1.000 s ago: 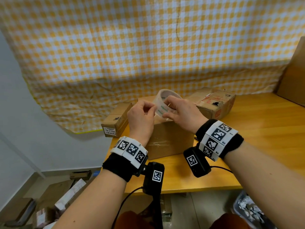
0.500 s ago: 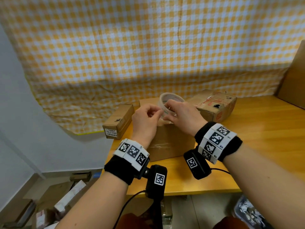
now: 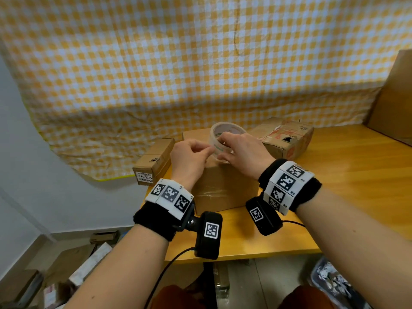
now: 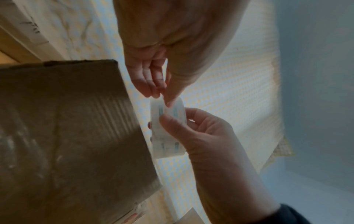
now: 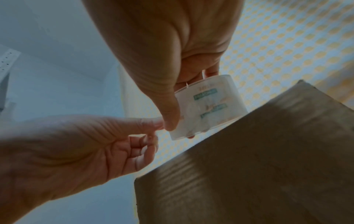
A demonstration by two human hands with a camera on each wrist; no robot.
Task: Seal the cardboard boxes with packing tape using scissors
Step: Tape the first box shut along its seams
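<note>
Centrally, one tape roll [image 3: 225,139] is gripped by the right hand [image 3: 243,155], thumb outside, fingers through its core; its outer layer is pinched by the left hand [image 3: 189,161]. Beneath stands one cardboard box [image 3: 225,190]; two more boxes [image 3: 156,160] [image 3: 287,139] are seen on one wooden table [image 3: 356,175].

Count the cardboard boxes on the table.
4: one under the hands, a narrow one at the left edge, a battered one behind right, a large one far right, partly cropped.
</note>
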